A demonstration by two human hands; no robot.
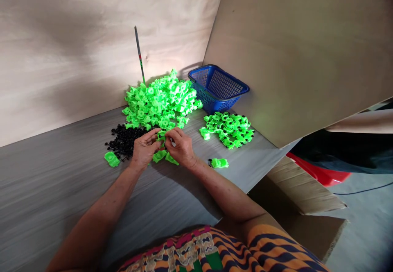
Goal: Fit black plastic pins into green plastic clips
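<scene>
Between my hands is a bright green toy car body (161,134), raised a little above the table. My left hand (145,147) grips it from the left with thumb and fingers. My right hand (180,146) is closed at its right side, pinching a small black part (163,136) against it, mostly hidden by the fingers. Black wheel pieces (124,139) lie heaped just behind my left hand. Loose green car bodies (159,156) rest on the table below my hands. Off to the right of my right wrist lies a single green car (220,163) with black wheels at one end.
A large heap of green car bodies (162,98) stands against the wooden back panel. Right of it are a blue mesh basket (215,100) and a pile of green cars with black wheels (229,128). A cardboard box (307,186) sits beyond the table's right edge, near another person's arm (362,121).
</scene>
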